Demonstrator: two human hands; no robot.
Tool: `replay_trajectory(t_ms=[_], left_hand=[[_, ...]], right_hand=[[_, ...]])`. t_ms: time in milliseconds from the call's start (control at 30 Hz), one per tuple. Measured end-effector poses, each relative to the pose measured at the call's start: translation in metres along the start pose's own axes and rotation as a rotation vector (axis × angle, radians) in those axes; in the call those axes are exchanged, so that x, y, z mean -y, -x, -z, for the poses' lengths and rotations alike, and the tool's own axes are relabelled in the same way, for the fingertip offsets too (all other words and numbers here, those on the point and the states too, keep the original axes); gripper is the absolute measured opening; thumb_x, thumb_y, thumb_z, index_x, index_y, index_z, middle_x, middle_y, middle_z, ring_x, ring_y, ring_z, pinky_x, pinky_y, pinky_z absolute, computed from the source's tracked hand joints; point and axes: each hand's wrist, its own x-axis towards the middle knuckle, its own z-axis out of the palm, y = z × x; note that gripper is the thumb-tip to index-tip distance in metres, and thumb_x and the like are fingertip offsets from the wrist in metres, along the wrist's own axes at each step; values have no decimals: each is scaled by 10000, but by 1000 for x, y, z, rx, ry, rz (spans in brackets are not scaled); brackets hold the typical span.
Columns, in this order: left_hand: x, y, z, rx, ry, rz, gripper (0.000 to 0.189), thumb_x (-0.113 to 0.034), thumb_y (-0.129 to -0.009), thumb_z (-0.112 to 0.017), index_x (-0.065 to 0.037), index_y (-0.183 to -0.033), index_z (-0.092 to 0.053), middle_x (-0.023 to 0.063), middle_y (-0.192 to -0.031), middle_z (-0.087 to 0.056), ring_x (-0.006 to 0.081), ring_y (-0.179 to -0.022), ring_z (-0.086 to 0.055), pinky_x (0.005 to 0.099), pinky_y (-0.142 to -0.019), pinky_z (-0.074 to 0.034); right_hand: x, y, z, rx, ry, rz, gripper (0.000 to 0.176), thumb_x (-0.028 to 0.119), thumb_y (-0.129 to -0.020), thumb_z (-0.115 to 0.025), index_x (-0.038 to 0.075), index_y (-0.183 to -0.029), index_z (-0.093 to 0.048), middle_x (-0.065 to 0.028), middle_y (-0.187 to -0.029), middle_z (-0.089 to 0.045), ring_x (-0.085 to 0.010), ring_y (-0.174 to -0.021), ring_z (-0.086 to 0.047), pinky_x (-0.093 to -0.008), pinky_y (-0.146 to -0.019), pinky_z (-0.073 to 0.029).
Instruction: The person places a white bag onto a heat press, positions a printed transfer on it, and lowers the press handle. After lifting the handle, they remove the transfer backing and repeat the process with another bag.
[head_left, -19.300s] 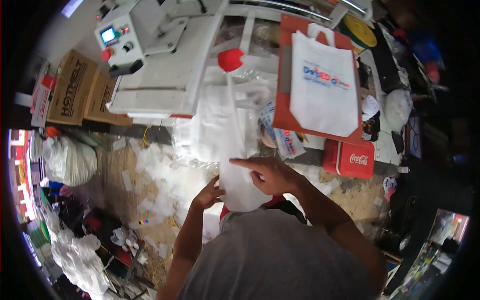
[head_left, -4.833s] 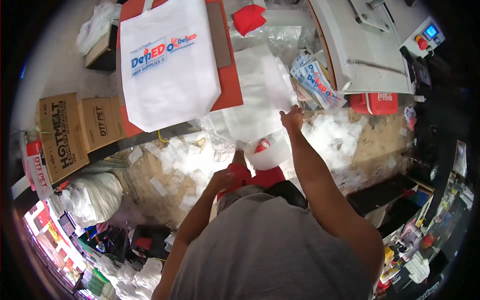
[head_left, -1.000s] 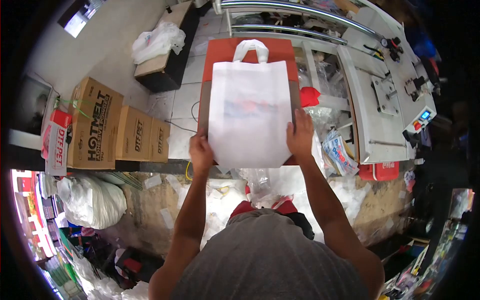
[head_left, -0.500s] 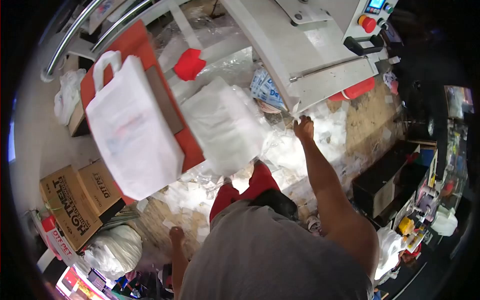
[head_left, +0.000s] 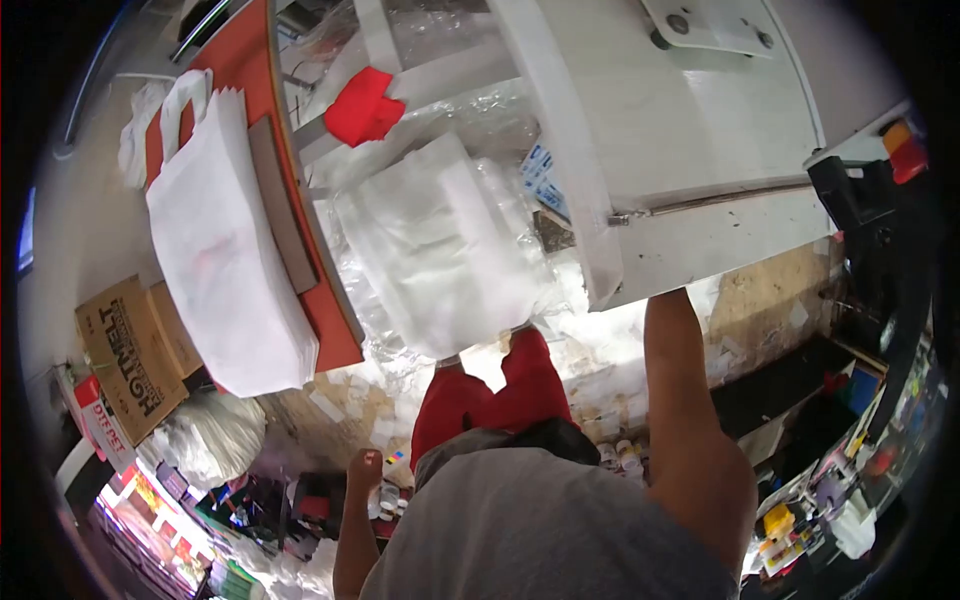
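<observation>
My left hand (head_left: 366,466) hangs low at my left side, away from the bags and machine. Its fingers look curled closed, with nothing showing in them. My right arm (head_left: 672,345) reaches forward to the front edge of a white machine (head_left: 720,235); the hand itself is hidden beneath that edge. Left of the machine, a stack of white carry bags (head_left: 225,260) with looped handles lies on an orange-red board (head_left: 335,325). Between board and machine rests a pile of clear plastic sheets or bags (head_left: 435,250), just beyond my knees.
A red cloth-like piece (head_left: 365,107) lies on the machine's frame. Cardboard boxes (head_left: 135,345) and a stuffed white plastic bag (head_left: 215,435) stand at left. White scraps (head_left: 610,375) litter the floor. A black bench-like box (head_left: 770,395) stands at right.
My view has shifted, bringing the machine closer. My right hand, visible before near the machine's corner, has gone out of sight under its edge. My left hand stays low and closed.
</observation>
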Motion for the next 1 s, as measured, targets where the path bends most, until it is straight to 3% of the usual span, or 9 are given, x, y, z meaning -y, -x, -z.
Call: replay_trajectory(t_ms=[67, 200, 300, 367, 400, 467, 633, 767, 1000], left_hand=[[30, -22, -10, -31, -403, -431, 258, -247, -862, -654, -18, -980, -644, 154, -884, -680, 340, -831, -667, 400, -770, -538], [-197, 5, 12, -69, 132, -505, 283, -161, -813, -681, -24, -1059, -645, 180, -1056, -649, 377, -1090, -582, 444, -950, -466], [-295, 7, 9, 52, 3, -1107, 379, -196, -794, -712, -43, -1134, -646, 151, -1114, -665, 354, -1153, -570, 448, -1004, -429], [-305, 23, 29, -70, 96, -1073, 385, -197, -791, -714, -56, -1143, -651, 142, -1117, -673, 342, -1154, -577, 450, -1013, -421], [-296, 19, 42, 130, 40, -1018, 380, -218, -814, -709, -62, -1155, -649, 132, -1113, -679, 330, -1113, -605, 418, -962, -457], [-270, 14, 76, 398, 59, -809, 383, -263, -850, -700, -81, -1182, -645, 148, -1061, -698, 313, -1011, -661, 397, -902, -502], [-197, -21, 180, 249, 469, -609, 352, -161, -866, -724, -13, -1162, -605, 83, -952, -693, 148, -897, -663, 324, -783, -546], [-173, -73, 269, -181, 943, -757, 242, -57, -900, -665, 8, -1113, -570, 14, -765, -620, 74, -700, -602, 242, -614, -495], [-192, -163, 384, -668, 721, -754, 249, -120, -857, -668, -27, -1086, -638, 100, -778, -695, 161, -670, -666, 291, -628, -524]], right_hand=[[15, 22, 20, -21, -74, 39, 327, 287, -870, -564, 91, -1124, -623, -148, -1137, -653, -324, -1103, -594, -432, -948, -460], [101, 149, 89, 174, -372, 225, 285, 255, -874, -557, 92, -1098, -625, -149, -1113, -660, -327, -1089, -602, -427, -928, -472], [155, 261, 157, 567, -557, 764, 142, 143, -824, -616, 106, -960, -636, -145, -985, -682, -347, -902, -655, -409, -800, -521], [206, 289, 268, 813, -715, 670, 95, 108, -827, -645, 54, -897, -609, -113, -810, -673, -236, -759, -679, -339, -699, -538], [215, 290, 276, 818, -698, 708, 95, 108, -827, -645, 54, -897, -609, -113, -810, -673, -236, -759, -679, -339, -699, -538], [223, 289, 287, 632, -853, 495, 149, 109, -843, -650, 41, -954, -577, -112, -823, -670, -200, -748, -664, -328, -674, -527], [319, 264, 335, 342, -1334, 448, 106, 72, -933, -599, 14, -959, -515, -81, -824, -613, -126, -637, -604, -269, -578, -507], [435, 250, 355, 157, -1427, 480, 125, 79, -916, -621, 16, -979, -533, -72, -872, -602, -115, -720, -597, -258, -625, -506], [540, 247, 359, -389, -1103, 535, 274, 124, -881, -654, 12, -1116, -567, -113, -995, -632, -203, -865, -623, -318, -767, -513]])
